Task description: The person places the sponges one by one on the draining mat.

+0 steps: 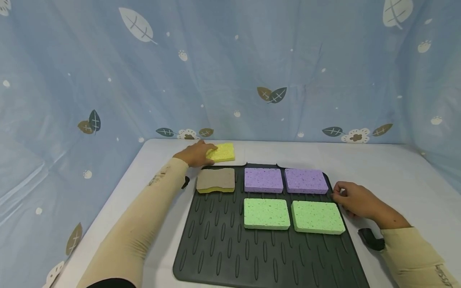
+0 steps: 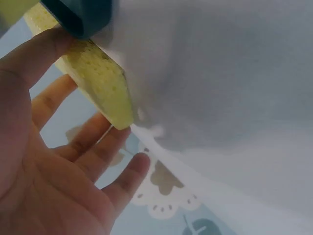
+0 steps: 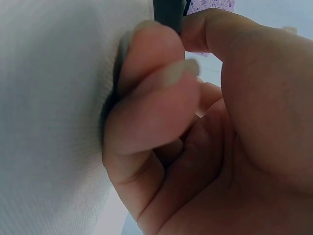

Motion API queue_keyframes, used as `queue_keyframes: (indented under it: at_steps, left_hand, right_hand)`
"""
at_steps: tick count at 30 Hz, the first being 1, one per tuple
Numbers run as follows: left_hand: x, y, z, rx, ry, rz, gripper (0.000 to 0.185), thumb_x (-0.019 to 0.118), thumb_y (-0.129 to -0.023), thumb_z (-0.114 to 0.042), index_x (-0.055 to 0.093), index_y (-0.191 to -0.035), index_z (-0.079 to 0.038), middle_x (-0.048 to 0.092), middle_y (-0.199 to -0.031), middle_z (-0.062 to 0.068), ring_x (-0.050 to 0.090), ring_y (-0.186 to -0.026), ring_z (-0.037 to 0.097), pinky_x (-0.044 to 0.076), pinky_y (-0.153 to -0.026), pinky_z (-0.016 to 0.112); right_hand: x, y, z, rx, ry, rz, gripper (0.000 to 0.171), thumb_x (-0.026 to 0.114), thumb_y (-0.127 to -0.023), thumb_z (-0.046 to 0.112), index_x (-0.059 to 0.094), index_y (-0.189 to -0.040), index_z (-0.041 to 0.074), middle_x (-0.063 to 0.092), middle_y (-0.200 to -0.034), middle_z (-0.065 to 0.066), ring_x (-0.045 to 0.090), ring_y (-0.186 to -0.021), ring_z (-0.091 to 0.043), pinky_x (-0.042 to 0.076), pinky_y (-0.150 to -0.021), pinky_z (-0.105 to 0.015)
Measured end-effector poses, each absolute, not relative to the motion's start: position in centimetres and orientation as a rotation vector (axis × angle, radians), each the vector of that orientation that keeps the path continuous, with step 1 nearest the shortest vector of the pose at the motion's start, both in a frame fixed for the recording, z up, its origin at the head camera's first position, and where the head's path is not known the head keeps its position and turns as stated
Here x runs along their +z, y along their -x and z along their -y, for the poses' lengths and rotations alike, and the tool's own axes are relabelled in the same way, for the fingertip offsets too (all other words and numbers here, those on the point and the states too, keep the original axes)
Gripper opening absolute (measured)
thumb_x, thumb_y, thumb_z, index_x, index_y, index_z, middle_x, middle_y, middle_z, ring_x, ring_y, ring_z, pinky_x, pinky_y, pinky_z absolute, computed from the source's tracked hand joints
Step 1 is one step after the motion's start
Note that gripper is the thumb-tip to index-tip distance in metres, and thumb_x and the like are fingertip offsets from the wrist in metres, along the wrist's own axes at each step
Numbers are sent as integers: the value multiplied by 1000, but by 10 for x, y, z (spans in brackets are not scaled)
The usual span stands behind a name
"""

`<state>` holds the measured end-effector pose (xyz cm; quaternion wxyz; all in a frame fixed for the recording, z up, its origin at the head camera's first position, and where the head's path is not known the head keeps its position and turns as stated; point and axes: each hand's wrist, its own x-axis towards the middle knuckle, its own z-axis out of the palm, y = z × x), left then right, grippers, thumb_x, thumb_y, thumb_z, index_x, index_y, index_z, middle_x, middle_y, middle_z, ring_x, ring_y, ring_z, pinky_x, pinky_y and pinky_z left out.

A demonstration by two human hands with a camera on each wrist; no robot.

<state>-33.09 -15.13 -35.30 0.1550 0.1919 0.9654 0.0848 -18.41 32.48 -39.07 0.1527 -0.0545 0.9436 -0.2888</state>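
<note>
Left hand (image 1: 196, 154) reaches to the far side of the counter (image 1: 389, 176), at 11 o'clock from the mat (image 1: 216, 248), and grips the yellow sponge (image 1: 222, 152): thumb on one edge, fingers (image 2: 93, 134) on the other, as the left wrist view shows. That sponge lies on the counter just beyond the mat's back edge, apart from it. Right hand (image 1: 356, 200) sits at the mat's 3 o'clock edge, fingers (image 3: 146, 78) curled, thumb and fingertips pinching the dark rim. On the mat: a tan-topped sponge (image 1: 216, 180) at the back left, two purple sponges (image 1: 263, 180) (image 1: 305, 181) side by side at the back, two green sponges (image 1: 266, 213) (image 1: 317, 217) in a row nearer the person. Purple pair nearly touching; green pair a little apart. Both arms in beige sleeves. Blue leaf-print cloth (image 1: 230, 72) hangs behind the counter.
</note>
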Motion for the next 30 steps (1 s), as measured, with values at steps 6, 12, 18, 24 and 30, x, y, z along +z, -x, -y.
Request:
queue_keyframes:
  at_steps: [6,12,18,24,30]
  left_hand:
    - [-358,331,156,309,-563,-2784,61,64,-98,-36,42,-153,-21,37,-152,19,42,-141,37,38,-112,54]
    - [-367,328,162,300,-584,-2820,62,60,-100,-39,37,-156,-23,38,-155,17,38,-143,37,35,-112,59]
    - [-370,324,170,332,-577,-2848,63,57,-102,-38,32,-157,-24,41,-153,19,37,-142,41,34,-111,63]
    - [-367,315,180,446,-592,-2919,59,58,-102,-35,33,-156,-28,40,-151,21,38,-139,41,35,-108,64]
    - [-367,296,183,535,-682,-3007,60,57,-103,-34,30,-157,-33,39,-150,19,39,-136,39,35,-106,63]
  right_hand:
    - [-389,184,-325,-821,160,-2715,12,53,-100,16,55,-99,4,51,-62,1,50,-51,-15,43,-45,-31]
    - [-388,185,-325,-827,162,-2708,12,52,-100,16,54,-99,4,50,-62,1,49,-51,-15,43,-45,-30]
    - [-389,184,-324,-816,172,-2714,13,53,-100,16,54,-99,4,50,-62,1,49,-51,-14,42,-45,-31]
    - [-389,184,-322,-803,157,-2721,11,53,-99,15,55,-98,5,51,-61,1,49,-50,-14,42,-45,-31]
    - [-389,184,-323,-807,173,-2724,12,53,-99,16,55,-98,4,50,-60,2,49,-49,-14,42,-45,-31]
